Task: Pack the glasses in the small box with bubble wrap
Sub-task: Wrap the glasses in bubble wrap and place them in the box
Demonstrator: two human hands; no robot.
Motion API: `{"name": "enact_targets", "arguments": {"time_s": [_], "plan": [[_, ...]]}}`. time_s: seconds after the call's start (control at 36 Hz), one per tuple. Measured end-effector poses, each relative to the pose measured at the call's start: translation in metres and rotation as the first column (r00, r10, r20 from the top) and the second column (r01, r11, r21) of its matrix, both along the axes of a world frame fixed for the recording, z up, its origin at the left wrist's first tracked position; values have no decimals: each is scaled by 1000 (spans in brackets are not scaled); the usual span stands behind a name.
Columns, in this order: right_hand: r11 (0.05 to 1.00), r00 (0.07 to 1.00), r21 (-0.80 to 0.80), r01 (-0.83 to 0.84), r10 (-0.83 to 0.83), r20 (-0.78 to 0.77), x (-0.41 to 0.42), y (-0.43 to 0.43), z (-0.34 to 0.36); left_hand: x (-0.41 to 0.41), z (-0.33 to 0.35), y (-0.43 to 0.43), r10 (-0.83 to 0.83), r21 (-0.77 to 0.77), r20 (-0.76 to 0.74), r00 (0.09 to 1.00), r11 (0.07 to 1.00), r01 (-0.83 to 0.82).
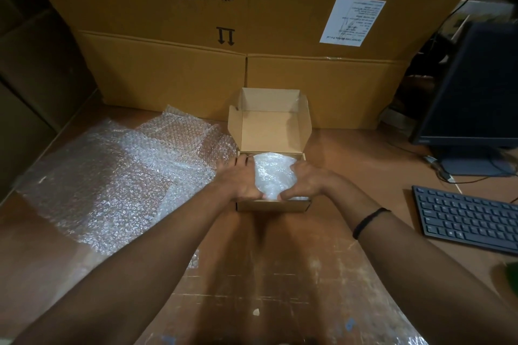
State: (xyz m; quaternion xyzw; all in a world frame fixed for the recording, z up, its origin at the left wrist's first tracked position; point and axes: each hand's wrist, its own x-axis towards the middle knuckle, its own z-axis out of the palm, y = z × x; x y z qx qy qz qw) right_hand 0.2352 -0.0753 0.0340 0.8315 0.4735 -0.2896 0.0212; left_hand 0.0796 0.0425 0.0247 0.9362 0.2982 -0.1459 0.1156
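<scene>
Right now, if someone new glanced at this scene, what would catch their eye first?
Two hands, the left hand and right hand, press a bubble-wrapped bundle into the open small box at the table's middle. Loose bubble wrap sprawls to the left. Big cartons wall off the back, with a monitor and keyboard on the right.

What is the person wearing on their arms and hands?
Both arms are bare, with no sleeves or gloves. The right wrist has a thin black band around it. The left hand may have a ring on one finger, but it is too small to tell.
</scene>
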Motion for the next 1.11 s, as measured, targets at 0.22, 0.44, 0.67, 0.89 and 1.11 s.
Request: {"name": "enact_targets", "arguments": {"time_s": [0.22, 0.44, 0.67, 0.89, 1.11], "plan": [[997, 996, -39, 73, -75, -40, -4, 1, 3, -2, -2, 7, 109, -253, 64, 992, 963, -89], [983, 957, -48, 179, -185, -222, -4, -1, 12, 1, -1, 1, -1, 7, 36, 999, 1000, 1], [988, 987, -67, 137, -142, -81, -14, 2, 12, -2, -8, -6, 40, 7, 80, 996, 999, -41], [965, 955, -116, 235, -252, -158, -18, 5, 17, -7, -8, 5, 141, -331, 141, 980, 940, -87], [949, 930, -105, 297, -313, -195, -19, 10, 14, -4, -9, 10, 47, -187, 111, 993, 982, -26]]}}
